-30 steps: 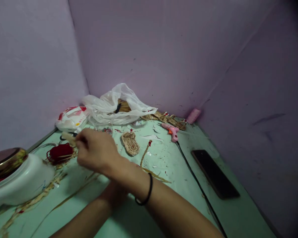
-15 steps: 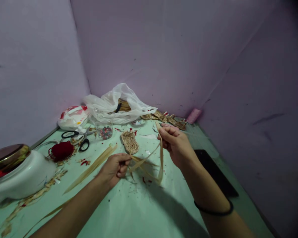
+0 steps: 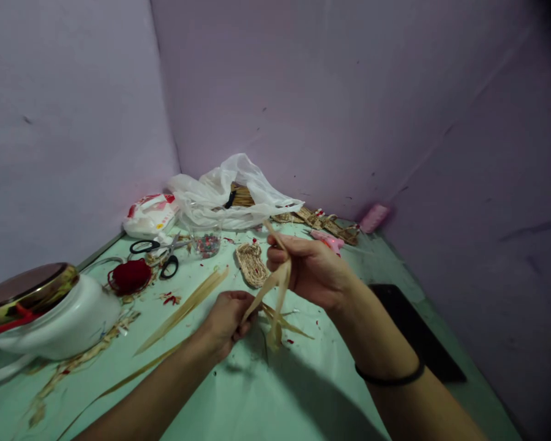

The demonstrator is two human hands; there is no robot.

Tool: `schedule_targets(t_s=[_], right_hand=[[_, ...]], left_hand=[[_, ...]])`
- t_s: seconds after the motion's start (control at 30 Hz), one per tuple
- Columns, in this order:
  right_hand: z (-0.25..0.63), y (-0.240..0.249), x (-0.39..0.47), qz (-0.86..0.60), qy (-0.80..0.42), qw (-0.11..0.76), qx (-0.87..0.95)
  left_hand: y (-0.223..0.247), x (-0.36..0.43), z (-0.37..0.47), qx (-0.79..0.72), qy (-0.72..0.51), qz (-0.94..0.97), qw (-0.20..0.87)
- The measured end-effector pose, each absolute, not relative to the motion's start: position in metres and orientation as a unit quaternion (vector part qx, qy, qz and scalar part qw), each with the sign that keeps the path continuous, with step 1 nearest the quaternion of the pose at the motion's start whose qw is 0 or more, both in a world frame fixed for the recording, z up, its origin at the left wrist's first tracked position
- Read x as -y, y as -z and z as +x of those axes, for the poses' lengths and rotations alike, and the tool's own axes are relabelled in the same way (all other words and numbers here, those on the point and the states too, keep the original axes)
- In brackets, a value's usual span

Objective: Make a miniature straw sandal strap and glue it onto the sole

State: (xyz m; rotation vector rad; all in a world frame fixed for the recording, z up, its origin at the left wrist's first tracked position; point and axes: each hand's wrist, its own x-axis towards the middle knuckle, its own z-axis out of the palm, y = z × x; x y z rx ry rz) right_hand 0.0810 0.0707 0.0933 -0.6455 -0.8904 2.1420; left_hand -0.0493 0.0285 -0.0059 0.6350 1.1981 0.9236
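Pale dry strips (image 3: 282,278) hang between my two hands over the green table. My left hand (image 3: 229,321) pinches them near their lower left part. Higher and to the right, my right hand (image 3: 314,266) is closed on the upper part of the strips, with one end poking up past the fingers. A woven sole-shaped piece (image 3: 251,264) lies just beyond my left hand; whether it joins the strips is hidden. More loose strips (image 3: 188,306) lie left of my left hand. A black band circles my right forearm.
Black-handled scissors (image 3: 169,254), dark red yarn (image 3: 131,275) and a clear cup of beads (image 3: 207,244) stand at the left. A white pot (image 3: 85,318) is nearer. Behind are a plastic bag (image 3: 239,184) and a pink glue gun (image 3: 328,241). A black flat object (image 3: 417,331) lies right.
My right hand has moved left, closer to my left hand, and the strips between them now bunch and cross. The view has shifted, so the table's things appear further right.
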Motion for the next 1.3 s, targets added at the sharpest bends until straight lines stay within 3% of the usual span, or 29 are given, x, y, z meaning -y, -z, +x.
schedule_targets(t_s=[0.23,0.5,0.77,0.83,0.93,1.03,1.13,1.3], right_hand=[[0.137,-0.076,-0.079,-0.383,-0.742,0.476,0.276],[0.154,-0.014,-0.093,-0.439,-0.738,0.483,0.169],[0.157,-0.013,-0.101,-0.441,-0.705,0.542,0.117],[0.159,-0.016,-0.099,-0.433,-0.709,0.542,0.124],[0.161,-0.021,-0.092,-0.44,-0.696,0.543,0.167],[0.163,-0.022,-0.084,-0.516,-0.6,0.544,0.28],[0.165,-0.018,-0.075,-0.569,-0.516,0.527,0.364],[0.164,-0.001,-0.058,-0.598,-0.498,0.395,0.488]], left_hand=[[-0.003,-0.046,-0.073,-0.518,-0.523,0.275,0.619],[-0.015,-0.055,-0.092,-0.498,-0.636,0.265,0.527],[-0.041,-0.053,-0.099,-0.478,-0.759,0.262,0.355],[-0.045,-0.05,-0.098,-0.473,-0.764,0.267,0.349],[-0.044,-0.047,-0.099,-0.458,-0.73,0.263,0.435],[-0.04,-0.047,-0.1,-0.461,-0.69,0.256,0.496],[-0.037,-0.048,-0.101,-0.483,-0.693,0.275,0.459],[-0.037,-0.048,-0.098,-0.489,-0.695,0.295,0.437]])
